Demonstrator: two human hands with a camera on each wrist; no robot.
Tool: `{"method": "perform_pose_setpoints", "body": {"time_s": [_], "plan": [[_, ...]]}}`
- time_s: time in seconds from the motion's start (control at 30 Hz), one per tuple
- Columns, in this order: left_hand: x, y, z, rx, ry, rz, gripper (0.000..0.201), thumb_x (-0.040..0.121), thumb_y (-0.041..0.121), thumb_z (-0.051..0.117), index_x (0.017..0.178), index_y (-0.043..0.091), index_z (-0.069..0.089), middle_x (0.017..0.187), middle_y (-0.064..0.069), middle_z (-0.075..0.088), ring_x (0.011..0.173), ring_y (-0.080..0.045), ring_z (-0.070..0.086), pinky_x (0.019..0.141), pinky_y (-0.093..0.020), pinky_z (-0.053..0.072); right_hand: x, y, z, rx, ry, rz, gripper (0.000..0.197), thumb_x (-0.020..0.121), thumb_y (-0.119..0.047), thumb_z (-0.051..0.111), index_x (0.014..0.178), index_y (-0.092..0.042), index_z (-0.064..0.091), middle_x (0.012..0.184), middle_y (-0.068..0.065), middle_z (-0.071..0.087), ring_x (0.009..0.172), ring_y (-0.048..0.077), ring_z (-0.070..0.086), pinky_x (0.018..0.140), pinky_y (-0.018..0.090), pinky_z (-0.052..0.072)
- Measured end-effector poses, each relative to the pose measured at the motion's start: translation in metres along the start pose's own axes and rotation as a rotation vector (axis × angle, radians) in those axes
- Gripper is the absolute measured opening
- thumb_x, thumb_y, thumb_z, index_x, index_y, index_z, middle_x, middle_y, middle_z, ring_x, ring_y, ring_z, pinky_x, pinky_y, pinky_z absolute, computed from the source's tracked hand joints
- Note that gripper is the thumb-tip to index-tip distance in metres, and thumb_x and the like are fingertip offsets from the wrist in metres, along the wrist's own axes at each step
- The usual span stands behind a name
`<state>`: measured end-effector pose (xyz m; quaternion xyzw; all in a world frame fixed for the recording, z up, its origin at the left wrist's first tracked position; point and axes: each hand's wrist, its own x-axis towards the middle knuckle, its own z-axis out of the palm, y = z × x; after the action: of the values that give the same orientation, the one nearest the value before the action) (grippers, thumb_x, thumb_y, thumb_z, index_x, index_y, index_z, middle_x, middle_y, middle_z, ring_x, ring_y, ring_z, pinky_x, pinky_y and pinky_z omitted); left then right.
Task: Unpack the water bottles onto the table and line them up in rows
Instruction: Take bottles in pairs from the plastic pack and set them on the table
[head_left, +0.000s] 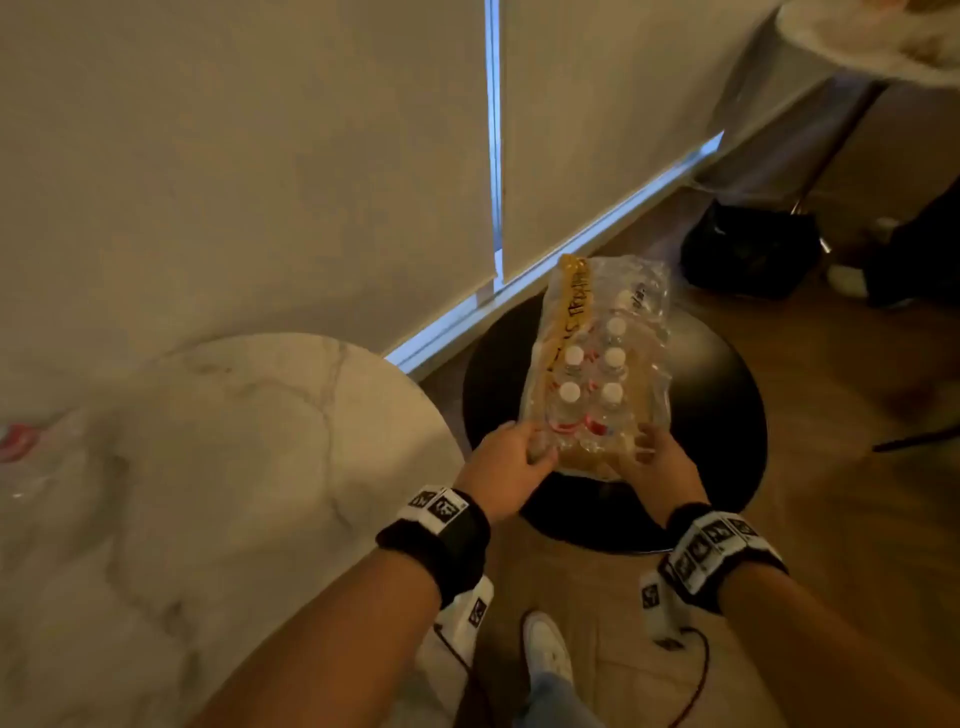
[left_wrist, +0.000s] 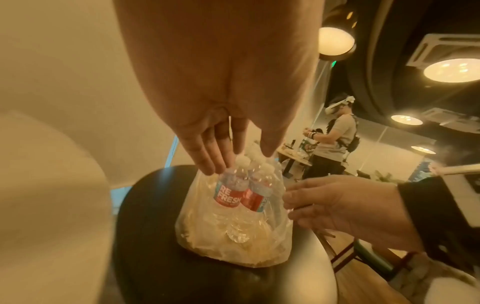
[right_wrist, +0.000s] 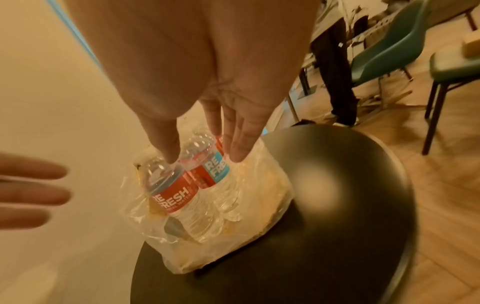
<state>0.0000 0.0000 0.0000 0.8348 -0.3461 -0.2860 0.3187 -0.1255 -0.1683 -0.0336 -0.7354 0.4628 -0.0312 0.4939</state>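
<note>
A clear plastic-wrapped pack of water bottles (head_left: 597, 364) with white caps and red-blue labels stands on a round black stool (head_left: 717, 415). The white marble table (head_left: 208, 467) lies to its left. My left hand (head_left: 519, 447) is at the pack's near left corner. In the left wrist view its straight fingers (left_wrist: 207, 156) touch the wrap (left_wrist: 233, 216) by the nearest bottle's shoulder. My right hand (head_left: 649, 452) is at the near right corner. Its thumb and straight fingers (right_wrist: 239, 144) straddle a bottle (right_wrist: 207, 195) through the wrap. Neither hand grips anything.
A blurred red-labelled item in clear plastic (head_left: 18, 441) lies at the table's far left edge. A black bag (head_left: 748, 249) sits on the wooden floor beyond the stool, near the blind-covered wall. Another person (left_wrist: 335, 139) stands further back. Green chairs (right_wrist: 384, 51) stand to the right.
</note>
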Motion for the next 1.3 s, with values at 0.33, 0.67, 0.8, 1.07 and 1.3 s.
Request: {"method": "perform_pose_setpoints", "body": {"time_s": [0.33,0.67,0.8,1.07,1.3], "plan": [[0.135,-0.041,0.085,-0.079,0.159,-0.212,0.091,0.065,0.048,0.081,0.141,0.025,0.036,0.148,-0.005,0.044,0.135,-0.025,0.045,0.110,-0.046,0.044,0.102,0.010,0.038,-0.022,0.025,-0.017,0.062,0.079,-0.036,0.077,0.131,-0.021,0.048,0.126,0.004,0.060,0.113,0.020,0.056,0.094,0.027,0.040],[0.061,-0.006,0.018,-0.120,0.162,-0.116,0.064,0.076,0.055,0.077,0.127,0.031,0.047,0.121,0.007,0.065,0.109,-0.014,0.063,0.093,-0.040,0.054,0.045,-0.048,0.009,-0.181,-0.073,-0.212,0.063,0.077,-0.043,0.077,0.131,-0.028,0.049,0.126,0.002,0.063,0.117,0.025,0.058,0.099,0.045,0.048],[-0.001,-0.002,-0.036,-0.178,0.258,-0.108,0.055,0.074,0.054,0.079,0.118,0.032,0.053,0.113,0.012,0.067,0.102,-0.005,0.064,0.088,-0.031,0.055,-0.004,-0.095,0.016,-0.288,-0.052,-0.450,0.043,0.076,-0.046,0.077,0.108,-0.046,0.049,0.111,-0.003,0.065,0.105,0.019,0.060,0.096,0.041,0.049],[-0.154,-0.105,-0.127,-0.171,0.523,-0.326,0.049,0.072,0.047,0.083,0.110,0.031,0.058,0.104,0.008,0.071,0.093,-0.011,0.068,0.082,-0.039,0.058,-0.102,-0.156,0.160,-0.286,-0.436,-0.496,0.056,0.071,-0.038,0.081,0.119,-0.026,0.055,0.113,0.000,0.069,0.103,0.021,0.064,0.079,0.028,0.047],[-0.271,-0.226,-0.184,-0.146,0.659,-0.596,0.050,0.072,0.035,0.086,0.110,0.023,0.057,0.101,0.003,0.070,0.091,-0.021,0.067,0.081,-0.045,0.057,-0.186,-0.165,0.339,-0.302,-0.678,-0.507,0.062,0.069,-0.037,0.080,0.123,-0.023,0.055,0.116,0.002,0.067,0.104,0.024,0.063,0.088,0.038,0.052]]}}
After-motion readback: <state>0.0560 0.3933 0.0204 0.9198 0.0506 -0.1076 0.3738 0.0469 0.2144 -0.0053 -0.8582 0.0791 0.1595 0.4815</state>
